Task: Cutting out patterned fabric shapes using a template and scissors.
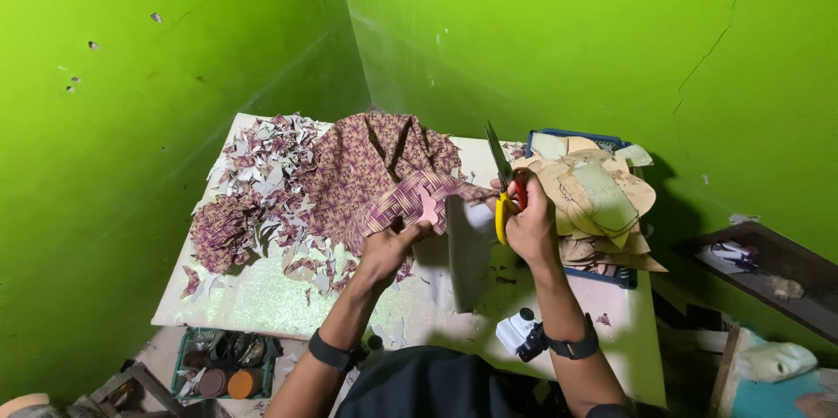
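Observation:
My right hand (pixel 529 224) grips scissors (pixel 504 182) with yellow and red handles, blades pointing up and away. My left hand (pixel 388 248) holds a piece of purple patterned woven sheet (pixel 408 195) with a pinkish shape on it, lifted over the table. The scissor blades meet the right edge of that piece. A large purple patterned sheet (pixel 353 169) lies spread on the white table (pixel 253 300) behind my hands. Both wrists wear dark bands.
A heap of purple and white cut scraps (pixel 253 195) covers the table's left. A blue tray (pixel 602 209) piled with tan cut shapes sits right. A green basket (pixel 223 366) with round items stands on the floor; a dark shelf (pixel 768 274) is far right. Green walls enclose the corner.

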